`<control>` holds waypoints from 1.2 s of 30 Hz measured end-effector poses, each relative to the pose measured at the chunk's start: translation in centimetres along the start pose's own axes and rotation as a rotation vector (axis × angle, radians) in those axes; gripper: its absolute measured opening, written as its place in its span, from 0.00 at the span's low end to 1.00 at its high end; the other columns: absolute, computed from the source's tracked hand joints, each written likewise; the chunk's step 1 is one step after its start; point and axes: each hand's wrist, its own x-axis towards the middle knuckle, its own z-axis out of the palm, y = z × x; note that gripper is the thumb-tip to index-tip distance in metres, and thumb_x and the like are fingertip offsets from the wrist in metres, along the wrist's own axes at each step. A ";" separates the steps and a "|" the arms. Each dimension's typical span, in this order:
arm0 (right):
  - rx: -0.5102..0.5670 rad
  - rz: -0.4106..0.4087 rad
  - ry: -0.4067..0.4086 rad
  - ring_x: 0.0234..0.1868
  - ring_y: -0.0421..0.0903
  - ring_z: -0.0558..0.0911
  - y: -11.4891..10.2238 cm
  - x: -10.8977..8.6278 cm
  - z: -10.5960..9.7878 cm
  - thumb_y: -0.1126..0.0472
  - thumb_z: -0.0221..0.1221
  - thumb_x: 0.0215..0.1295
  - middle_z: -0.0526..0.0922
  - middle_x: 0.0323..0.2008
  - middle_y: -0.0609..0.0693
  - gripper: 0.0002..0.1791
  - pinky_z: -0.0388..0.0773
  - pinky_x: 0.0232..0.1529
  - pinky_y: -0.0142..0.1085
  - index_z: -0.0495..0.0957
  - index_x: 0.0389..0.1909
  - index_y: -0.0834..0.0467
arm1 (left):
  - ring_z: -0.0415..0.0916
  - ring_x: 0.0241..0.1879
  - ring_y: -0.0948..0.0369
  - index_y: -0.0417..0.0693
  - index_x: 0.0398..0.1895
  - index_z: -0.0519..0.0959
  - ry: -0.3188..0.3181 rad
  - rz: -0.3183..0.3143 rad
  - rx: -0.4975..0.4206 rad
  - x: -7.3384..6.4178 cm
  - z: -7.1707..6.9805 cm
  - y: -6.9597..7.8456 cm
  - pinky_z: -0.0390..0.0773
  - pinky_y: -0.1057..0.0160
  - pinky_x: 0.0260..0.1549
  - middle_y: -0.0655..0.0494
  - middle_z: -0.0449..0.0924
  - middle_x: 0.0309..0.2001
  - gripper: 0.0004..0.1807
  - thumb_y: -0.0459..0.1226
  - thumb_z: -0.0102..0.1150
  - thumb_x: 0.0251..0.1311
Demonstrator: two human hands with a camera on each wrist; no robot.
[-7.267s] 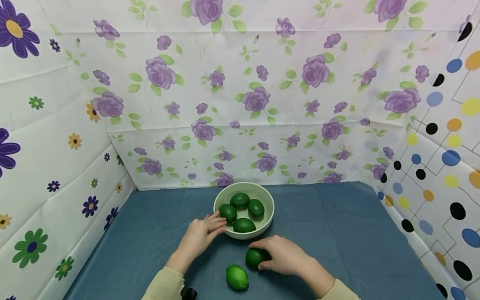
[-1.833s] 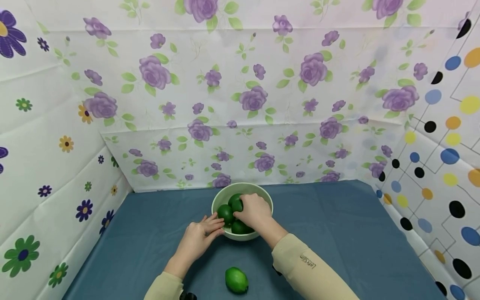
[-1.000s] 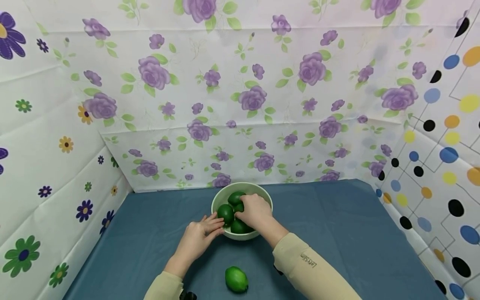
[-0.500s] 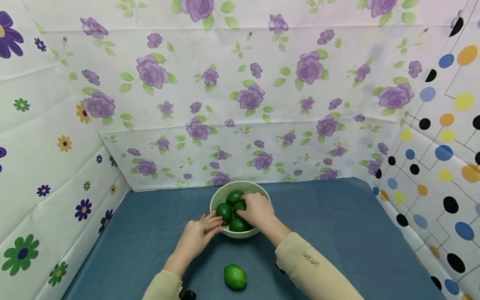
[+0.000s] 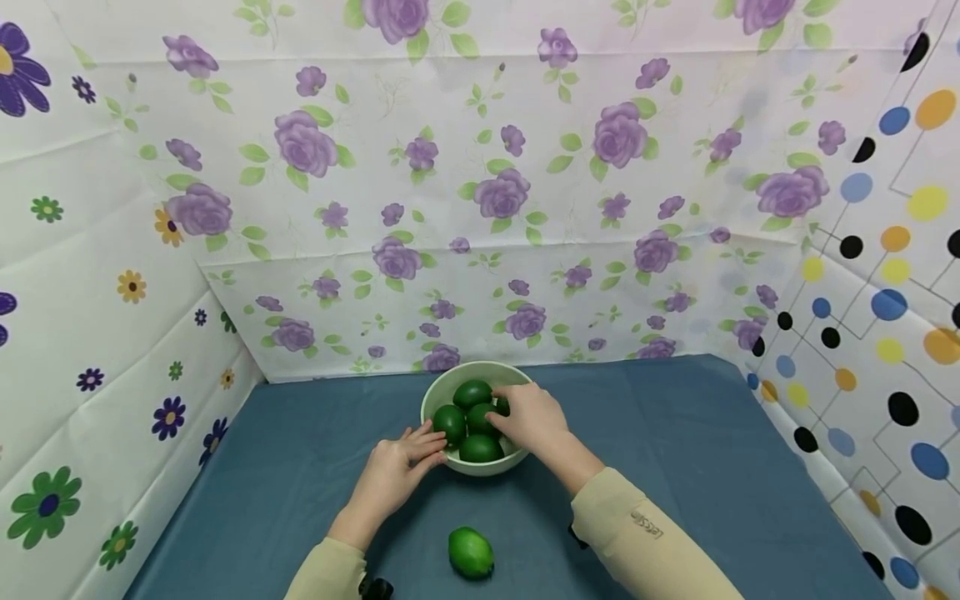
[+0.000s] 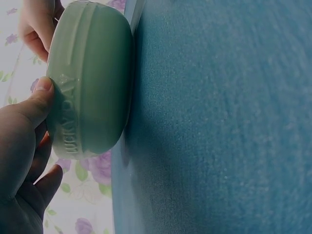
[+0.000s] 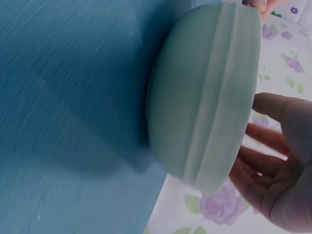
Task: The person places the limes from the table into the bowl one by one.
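In the head view, a pale green bowl [image 5: 432, 392] holds several dark green limes [image 5: 480, 448]. My left hand [image 5: 393, 475] grips its left rim, fingers over the edge and thumb outside; the left wrist view shows that thumb against the bowl wall [image 6: 92, 83]. Over the right side of the bowl, my right hand [image 5: 536, 417] has its fingers loosely bent among the limes. Its thumb is close to the middle lime [image 5: 482, 419], and part of another lime [image 5: 503, 406] shows by its fingers. In the right wrist view, the rim hides the fingertips.
One brighter green lime [image 5: 471, 552] lies on the blue tablecloth [image 5: 660, 467] in front of the bowl. Flower-patterned cloth [image 5: 450, 292] hangs behind, with more printed cloth at the left and right. A black wrist device [image 5: 377, 588] shows at the left sleeve.
The lime that lay under my right hand on the table is now in the bowl. Lately that hand has shifted right, uncovering the middle lime. The left hand has stayed at the rim.
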 end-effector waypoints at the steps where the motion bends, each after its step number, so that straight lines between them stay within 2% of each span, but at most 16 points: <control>1: 0.014 -0.013 0.006 0.42 0.53 0.90 0.3 -0.2 -0.2 0.47 0.70 0.73 0.90 0.54 0.53 0.23 0.90 0.43 0.51 0.87 0.64 0.52 | 0.76 0.70 0.58 0.49 0.56 0.91 -0.006 -0.008 0.000 0.0 0.0 0.0 0.72 0.47 0.72 0.57 0.88 0.57 0.18 0.43 0.74 0.66; 6: 0.078 -0.101 0.042 0.42 0.51 0.90 2.4 -1.0 -0.9 0.49 0.68 0.76 0.90 0.53 0.53 0.20 0.89 0.41 0.49 0.88 0.62 0.53 | 0.75 0.70 0.59 0.50 0.56 0.91 -0.010 -0.015 0.002 0.1 -0.1 0.2 0.72 0.48 0.72 0.58 0.89 0.56 0.18 0.44 0.74 0.65; 12: 0.136 -0.223 0.057 0.54 0.52 0.88 5.1 -2.2 -1.7 0.48 0.67 0.77 0.89 0.57 0.52 0.21 0.88 0.52 0.51 0.87 0.63 0.54 | 0.75 0.70 0.58 0.48 0.56 0.91 -0.011 -0.015 -0.005 0.2 -0.3 0.4 0.72 0.47 0.72 0.57 0.89 0.56 0.18 0.43 0.75 0.65; 16: 0.132 -0.309 0.035 0.64 0.53 0.83 6.8 -3.0 -2.0 0.46 0.67 0.76 0.85 0.63 0.51 0.24 0.84 0.62 0.53 0.85 0.67 0.53 | 0.75 0.70 0.58 0.47 0.56 0.91 -0.010 -0.009 -0.005 0.2 -0.2 0.4 0.72 0.46 0.72 0.57 0.89 0.56 0.19 0.43 0.75 0.65; 20: 0.117 -0.394 0.009 0.71 0.56 0.78 7.9 -3.5 -2.1 0.47 0.66 0.76 0.80 0.70 0.54 0.27 0.80 0.67 0.56 0.82 0.71 0.53 | 0.76 0.70 0.58 0.48 0.56 0.91 -0.005 -0.008 0.007 0.2 -0.2 0.2 0.73 0.46 0.71 0.58 0.89 0.56 0.19 0.43 0.75 0.64; 27: 0.057 -0.483 0.008 0.74 0.56 0.75 9.4 -4.5 -1.8 0.48 0.67 0.76 0.77 0.73 0.53 0.29 0.78 0.70 0.55 0.80 0.73 0.55 | 0.74 0.70 0.61 0.50 0.57 0.91 -0.025 -0.017 0.002 0.2 -0.2 0.2 0.71 0.49 0.73 0.59 0.88 0.57 0.19 0.44 0.74 0.66; 32: 0.066 -0.547 -0.009 0.75 0.56 0.74 10.2 -4.8 -1.2 0.50 0.66 0.77 0.78 0.72 0.54 0.28 0.77 0.71 0.54 0.80 0.72 0.57 | 0.73 0.71 0.61 0.50 0.57 0.91 -0.035 -0.025 -0.009 0.2 -0.2 0.3 0.70 0.49 0.73 0.59 0.88 0.57 0.19 0.45 0.73 0.67; 36: 0.089 -0.562 -0.032 0.76 0.56 0.73 10.4 -4.6 -0.7 0.49 0.63 0.79 0.80 0.70 0.54 0.26 0.77 0.71 0.53 0.81 0.71 0.58 | 0.74 0.70 0.61 0.50 0.57 0.91 -0.032 -0.017 -0.009 0.2 -0.2 0.2 0.70 0.48 0.73 0.59 0.88 0.57 0.18 0.44 0.73 0.67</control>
